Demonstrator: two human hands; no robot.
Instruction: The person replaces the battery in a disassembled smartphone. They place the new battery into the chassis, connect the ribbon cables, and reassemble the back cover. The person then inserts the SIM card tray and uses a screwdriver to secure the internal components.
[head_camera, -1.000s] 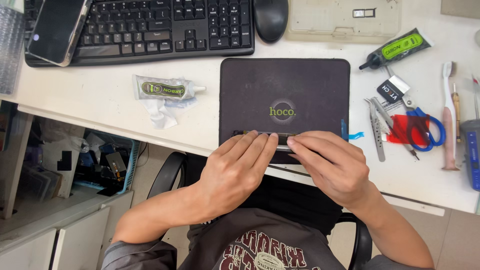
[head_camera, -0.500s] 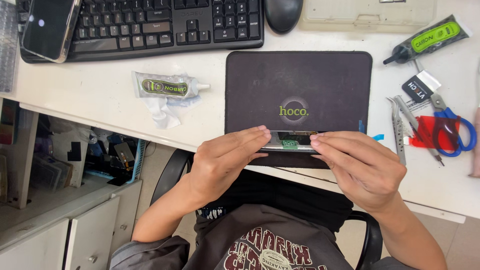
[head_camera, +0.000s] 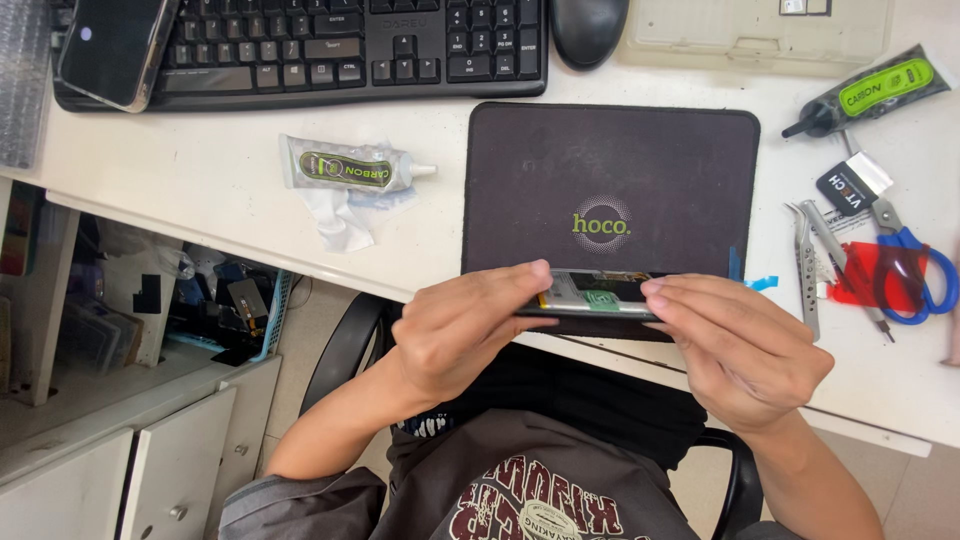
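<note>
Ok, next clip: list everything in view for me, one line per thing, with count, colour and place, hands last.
opened phone: 1, dark frame with silvery inside, held over the mat's near edge
mat: 1, black, desk centre
keyboard: 1, black, far left of desk
smartphone: 1, dark, lying on keyboard's left end
mouse: 1, black, far edge
parts tray: 1, beige, far right
clear glue tube: 1, left of mat
black glue tube: 1, green label, right of mat
scissors: 1, blue handles, right
tweezers: 1, silver, right of mat
desk: 1, white
chair: 1, black, under the person
left hand: grip on phone's left end
right hand: grip on phone's right end
</note>
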